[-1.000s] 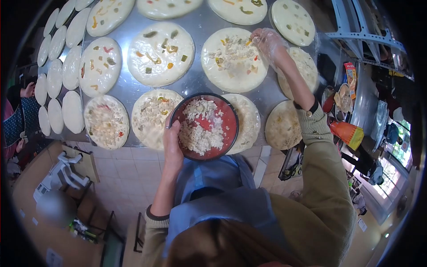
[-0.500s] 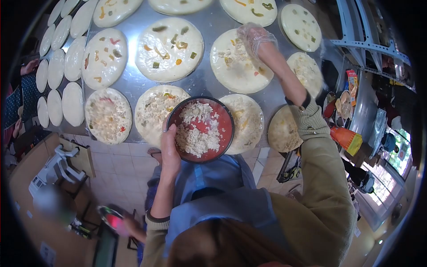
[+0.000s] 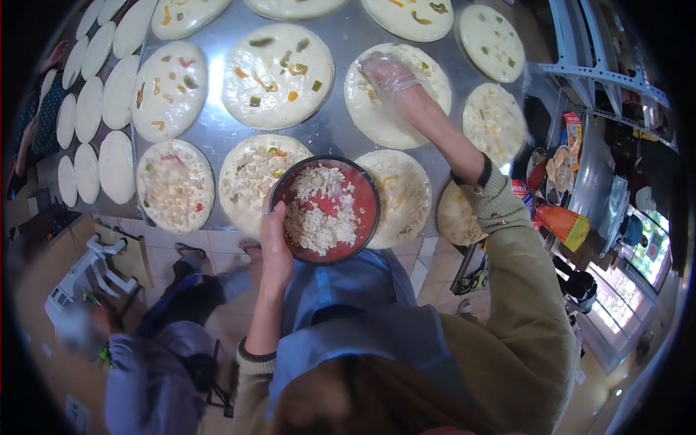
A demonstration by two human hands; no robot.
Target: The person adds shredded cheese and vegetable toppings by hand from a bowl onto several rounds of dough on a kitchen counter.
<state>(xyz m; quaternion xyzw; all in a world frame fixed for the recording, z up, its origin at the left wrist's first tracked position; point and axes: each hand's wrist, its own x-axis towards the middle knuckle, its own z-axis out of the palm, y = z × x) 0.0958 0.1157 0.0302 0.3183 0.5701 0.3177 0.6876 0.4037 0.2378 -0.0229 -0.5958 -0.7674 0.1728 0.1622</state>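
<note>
My left hand [image 3: 275,235] grips the side of a round bowl [image 3: 369,210], dark-rimmed and red inside, its thumb over the rim. White crumbly topping [image 3: 322,232], like crumbled cheese, lies in the bowl. My right hand [image 3: 391,76], in a clear plastic glove, is over a pale dough round [image 3: 362,116] dotted with pepper pieces and crumbs. Blur and the glove hide how its fingers are set. Beside the bowl are a crumb-covered round [image 3: 246,174] on the left and another topped round [image 3: 402,199] on the right.
Several more dough rounds lie on the metal table [image 3: 210,109], some with pepper strips [image 3: 272,69], plain ones [image 3: 116,167] at far left. A bent-over person [image 3: 159,362] is at lower left. Metal racking [image 3: 609,83] and an orange-yellow packet [image 3: 562,226] are at right.
My right hand has shifted left and slightly down over the same dough round. The bowl stays nearly in place in my left hand. Another person has come into view at lower left.
</note>
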